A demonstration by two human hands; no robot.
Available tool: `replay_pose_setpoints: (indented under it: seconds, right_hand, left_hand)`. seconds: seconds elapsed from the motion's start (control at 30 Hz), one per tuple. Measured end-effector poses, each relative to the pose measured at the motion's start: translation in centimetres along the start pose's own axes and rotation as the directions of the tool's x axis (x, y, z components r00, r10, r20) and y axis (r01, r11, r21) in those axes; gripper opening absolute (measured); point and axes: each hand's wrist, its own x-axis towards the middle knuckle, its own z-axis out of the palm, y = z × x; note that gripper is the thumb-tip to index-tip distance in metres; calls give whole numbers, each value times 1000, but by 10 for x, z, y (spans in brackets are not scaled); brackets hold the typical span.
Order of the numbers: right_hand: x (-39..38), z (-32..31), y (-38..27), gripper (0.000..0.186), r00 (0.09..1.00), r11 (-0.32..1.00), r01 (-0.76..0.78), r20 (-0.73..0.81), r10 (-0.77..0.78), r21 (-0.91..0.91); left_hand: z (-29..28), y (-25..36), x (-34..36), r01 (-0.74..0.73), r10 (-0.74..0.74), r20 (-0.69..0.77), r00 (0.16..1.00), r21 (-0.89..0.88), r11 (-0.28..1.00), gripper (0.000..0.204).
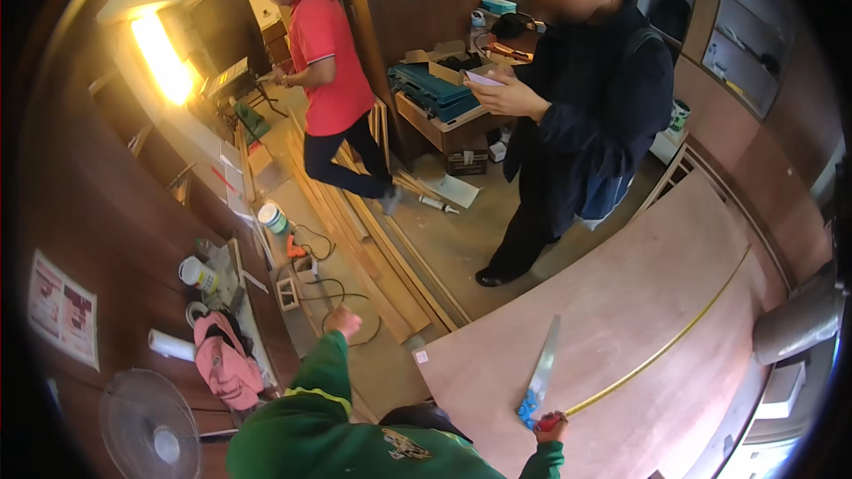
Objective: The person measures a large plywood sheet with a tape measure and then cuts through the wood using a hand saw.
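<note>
My right hand (pixel 554 430) grips a red-cased tape measure (pixel 543 423) at the near edge of a large plywood sheet (pixel 497 346). Its yellow blade (pixel 664 350) runs out across the sheet toward the far right corner. Just beside that hand, a handsaw (pixel 543 368) with a blue handle lies on the plywood, its blade pointing away from me. My left hand (pixel 343 324) is held out to the left, away from the sheet, above the floor near the timber strips. Its fingers look curled in, with nothing visible in them.
Long timber strips (pixel 390 275) lie on the floor, with an orange corded power tool (pixel 295 247) and a bucket (pixel 272 217) beside them. One person in red (pixel 333 62) stands behind; another in dark clothes (pixel 595 98) stands beyond the sheet. A fan (pixel 151 426) and pink bag (pixel 226 364) are left.
</note>
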Motion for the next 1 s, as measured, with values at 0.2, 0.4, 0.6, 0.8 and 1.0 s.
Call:
replay_pose_setpoints:
  seconds: [0.2, 0.4, 0.6, 0.8, 1.0]
  right_hand:
    - [1, -15, -68, 7, 999, 997, -8, -46, 5, -82]
    - [-12, -37, -48, 6, 993, 988, -89, -88, 78, -127]
    - [-40, -71, -72, 6, 999, 988, -21, -51, 13, -152]
    - [-42, -76, -84, 6, 999, 985, -2, -51, -7, -172]
    - [-25, -64, -74, 5, 999, 987, -38, -9, 37, -153]
  left_hand:
    - [-7, 1, -78, -132, 112, 137, 984, 142, 981, 42]
    - [-100, -182, -126, -791, -225, 789, 571, 457, -407, 33]
    - [-107, -268, -181, -284, -283, 324, 903, 943, 173, 29]
    - [-73, -223, -166, 221, -265, -19, 964, 614, 758, 27]
    - [-63, -196, -148, 226, -262, 68, 963, 333, 915, 32]
